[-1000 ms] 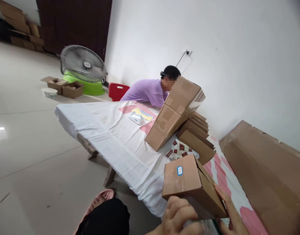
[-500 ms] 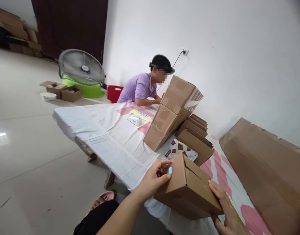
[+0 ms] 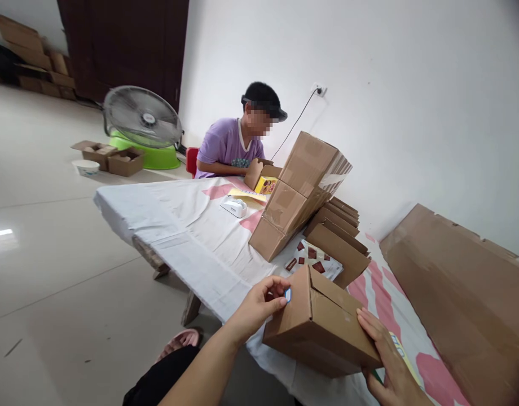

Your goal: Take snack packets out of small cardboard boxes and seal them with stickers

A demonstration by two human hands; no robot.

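A closed brown cardboard box point(image 3: 338, 324) rests tilted at the near edge of the table. My left hand point(image 3: 257, 307) is at its left face, thumb and fingertips pinched on a small white label with a blue border point(image 3: 288, 295). Whether the label is fully stuck to the cardboard cannot be told. My right hand point(image 3: 386, 355) grips the box's right end, fingers on top and thumb low on the side. Just behind the box lies a white plastic packet with dark red squares point(image 3: 314, 258).
A stack of closed boxes point(image 3: 291, 194) stands mid-table, with open cartons point(image 3: 339, 245) beside it. Beyond are a white tape dispenser point(image 3: 234, 207), a yellow label sheet point(image 3: 247, 194), and a co-worker point(image 3: 229, 144) at an open box with a yellow package point(image 3: 265, 185). Large cardboard point(image 3: 458, 293) stands right.
My hands and the box have shifted slightly left in view. The co-worker has leaned back to the left, and an open box with a yellow package now shows in front of them.
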